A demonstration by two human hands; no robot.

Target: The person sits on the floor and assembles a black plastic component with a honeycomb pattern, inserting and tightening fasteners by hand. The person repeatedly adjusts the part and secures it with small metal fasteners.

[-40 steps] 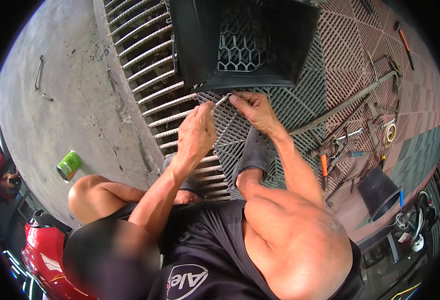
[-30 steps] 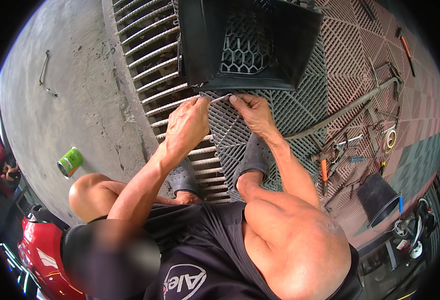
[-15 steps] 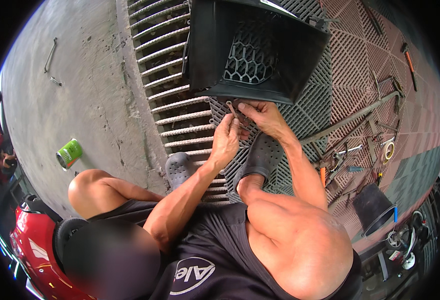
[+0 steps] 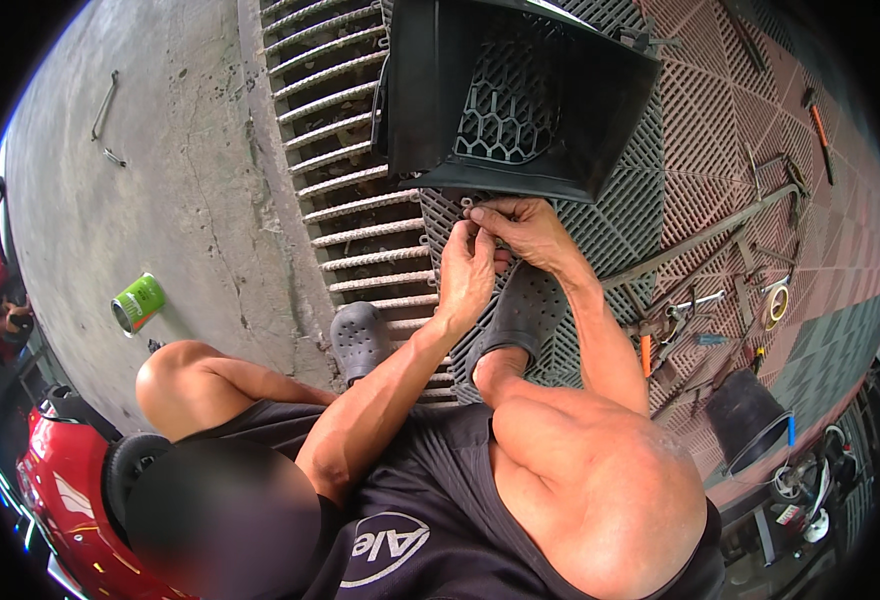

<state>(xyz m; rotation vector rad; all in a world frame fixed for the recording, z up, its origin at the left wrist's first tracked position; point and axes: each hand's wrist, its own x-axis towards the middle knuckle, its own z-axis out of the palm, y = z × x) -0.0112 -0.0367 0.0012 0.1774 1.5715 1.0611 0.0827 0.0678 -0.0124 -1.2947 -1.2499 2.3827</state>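
Fingers of the left hand (image 4: 468, 275) are curling nearest, grip unclear, while those of the right hand (image 4: 532, 232) are pinching a small ring-ended tool (image 4: 467, 203) near the farther black panel (image 4: 600, 120), work seemingly proceeding, nothing visibly finished, the remainder unclear.

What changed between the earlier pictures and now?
The bare left hand moved rightward, closer to the bare right hand. The slim metal ring wrench, earlier slanting between them, is now mostly hidden, only its ring showing. The right hand stays near the black plastic panel; the green cylindrical can hasn't moved.
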